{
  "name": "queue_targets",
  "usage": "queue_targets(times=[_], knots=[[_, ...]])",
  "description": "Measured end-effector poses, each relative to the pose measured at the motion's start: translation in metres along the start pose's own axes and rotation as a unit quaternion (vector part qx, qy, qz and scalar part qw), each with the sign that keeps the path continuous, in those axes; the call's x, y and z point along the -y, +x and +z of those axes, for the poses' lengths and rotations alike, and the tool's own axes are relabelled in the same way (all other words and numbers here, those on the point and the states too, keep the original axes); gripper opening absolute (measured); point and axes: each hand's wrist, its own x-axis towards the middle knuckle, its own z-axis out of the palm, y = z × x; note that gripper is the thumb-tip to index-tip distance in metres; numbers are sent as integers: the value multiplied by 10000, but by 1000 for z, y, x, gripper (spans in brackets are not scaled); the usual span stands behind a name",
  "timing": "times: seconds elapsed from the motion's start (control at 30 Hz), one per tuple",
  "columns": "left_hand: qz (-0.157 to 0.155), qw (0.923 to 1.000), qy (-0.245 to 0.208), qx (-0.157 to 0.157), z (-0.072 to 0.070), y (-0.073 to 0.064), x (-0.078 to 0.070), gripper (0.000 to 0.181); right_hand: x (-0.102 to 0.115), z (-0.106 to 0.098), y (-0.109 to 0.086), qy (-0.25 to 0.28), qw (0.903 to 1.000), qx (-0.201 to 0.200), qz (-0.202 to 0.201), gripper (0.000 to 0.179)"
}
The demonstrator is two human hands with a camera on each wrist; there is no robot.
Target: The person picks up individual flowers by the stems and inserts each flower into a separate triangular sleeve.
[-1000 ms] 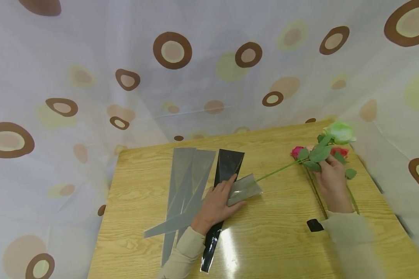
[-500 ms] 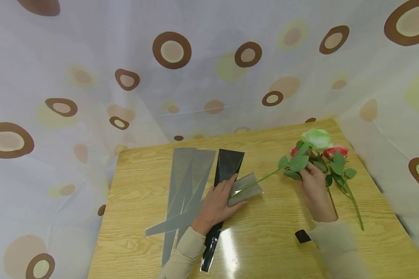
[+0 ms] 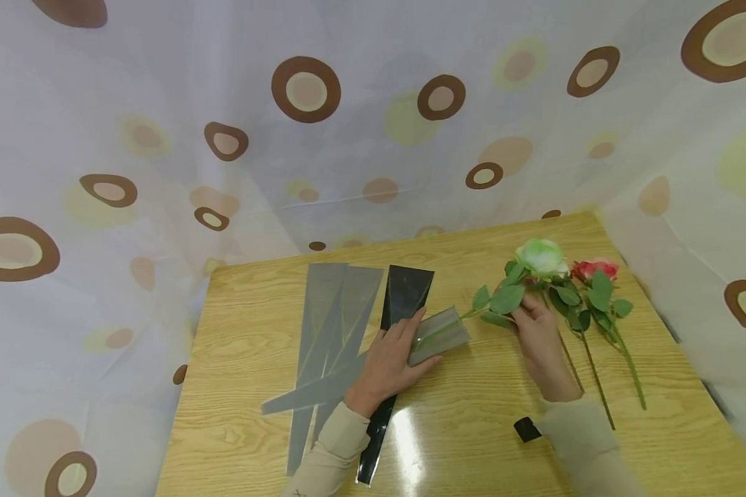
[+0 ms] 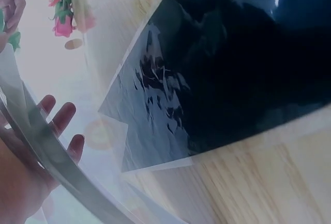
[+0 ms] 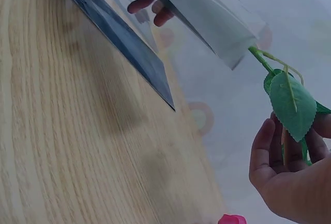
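Above the bench, the left hand holds a gray sleeve steady around the lower stem of a green-white rose, while the right hand, partly hidden, seems to pinch higher up for control.

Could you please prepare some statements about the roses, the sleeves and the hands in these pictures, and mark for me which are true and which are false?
1. The right hand holds the green-white rose. True.
2. The stem of that rose reaches into a grey sleeve. True.
3. Nobody holds that sleeve. False: the left hand holds it.
4. In the head view, the black sleeve lies to the right of the other grey sleeves. True.
5. All the roses are inside sleeves. False: the red rose lies on the table, outside any sleeve.
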Motion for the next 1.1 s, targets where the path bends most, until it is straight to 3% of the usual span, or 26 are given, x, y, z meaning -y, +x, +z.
queue_targets(times=[0.33,0.57,1.1], knots=[[52,9999,-34,-123,0,3,-3,92,-10,12,-2,53,10000,45,-41,21],[-1,9998,-70,-181,2,5,-4,91,-16,13,-5,52,9992,317,-253,42],[124,9992,76,-359,5,3,-7,91,-13,12,-7,123,9994,291,-138,42]])
